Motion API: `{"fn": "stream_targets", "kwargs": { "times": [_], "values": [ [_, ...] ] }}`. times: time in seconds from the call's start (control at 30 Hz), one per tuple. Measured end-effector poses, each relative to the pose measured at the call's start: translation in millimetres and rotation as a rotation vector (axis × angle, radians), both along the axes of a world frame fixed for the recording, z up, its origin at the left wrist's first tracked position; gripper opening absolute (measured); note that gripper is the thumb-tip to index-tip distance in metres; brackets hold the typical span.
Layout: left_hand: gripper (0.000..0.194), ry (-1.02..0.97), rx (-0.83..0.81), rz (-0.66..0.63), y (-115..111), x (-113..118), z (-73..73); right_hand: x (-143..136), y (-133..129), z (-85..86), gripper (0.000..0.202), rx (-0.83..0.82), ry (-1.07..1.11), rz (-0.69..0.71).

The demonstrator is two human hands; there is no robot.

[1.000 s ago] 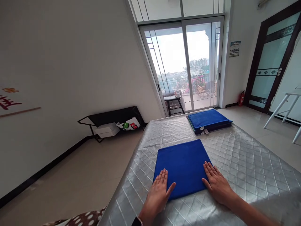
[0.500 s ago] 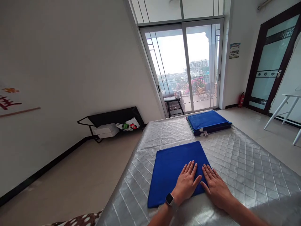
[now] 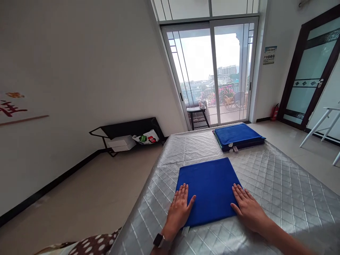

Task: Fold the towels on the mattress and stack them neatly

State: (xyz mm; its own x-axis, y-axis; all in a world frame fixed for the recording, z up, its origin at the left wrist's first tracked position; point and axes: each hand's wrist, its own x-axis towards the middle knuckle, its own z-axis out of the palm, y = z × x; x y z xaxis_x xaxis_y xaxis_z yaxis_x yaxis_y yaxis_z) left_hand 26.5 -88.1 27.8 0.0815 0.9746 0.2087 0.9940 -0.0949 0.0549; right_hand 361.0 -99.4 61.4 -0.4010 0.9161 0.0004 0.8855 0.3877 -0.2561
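A flat blue cloth cover (image 3: 209, 191), roughly square, lies on a silver quilted surface (image 3: 212, 237). My left hand (image 3: 179, 205), with a watch on the wrist, rests flat on the cover's left edge, fingers stretched out and thumb apart. On the right edge my right hand (image 3: 245, 207) lies flat too, its fingers extended and partly over the silver surface. A small white tag (image 3: 185, 231) sticks out at the cover's near left corner. Beyond it lies a stack of folded cloth covers (image 3: 239, 135), blue on top, with small white tags at its near side.
A black rack (image 3: 132, 124) holding a white box (image 3: 120, 143) and a printed bag (image 3: 146, 137) stands by the left wall. A dark stool (image 3: 197, 110) is near the sliding glass door (image 3: 216, 71). White table legs (image 3: 315, 127) stand at right. Brown dotted fabric (image 3: 92, 244) lies bottom left.
My left hand has slid left across the cover, from its middle to its left edge. My right hand stays at the right edge. The view has shifted slightly.
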Motion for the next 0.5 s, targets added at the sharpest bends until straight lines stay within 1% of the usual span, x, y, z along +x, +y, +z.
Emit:
{"fn": "stream_targets", "kwargs": {
  "times": [0.1,0.2,0.27,0.3,0.37,0.43,0.5],
  "values": [
    [0.074,0.006,0.018,-0.004,1,3,-0.1,-5,15,18.9,0.070,-0.046,-0.032,0.027],
    [0.072,0.019,0.032,-0.003,1,3,-0.2,-20,44,40.8,0.070,-0.034,-0.043,0.004],
    [0.073,0.032,0.017,0.007,1,3,1.2,-31,67,49.2,0.069,-0.033,-0.041,-0.039],
    [0.074,0.037,0.005,0.011,1,3,2.2,-35,77,50.3,0.068,-0.043,-0.040,-0.069],
    [0.074,0.050,-0.013,0.014,0,3,3.9,-41,93,45.7,0.068,-0.068,-0.039,-0.140],
    [0.073,0.064,-0.015,0.003,0,2,3.7,-43,102,34.8,0.069,-0.068,-0.029,-0.192],
    [0.071,0.080,-0.018,-0.001,1,-2,0.8,-42,106,22.4,0.070,-0.044,-0.010,-0.208]
  ]
}}
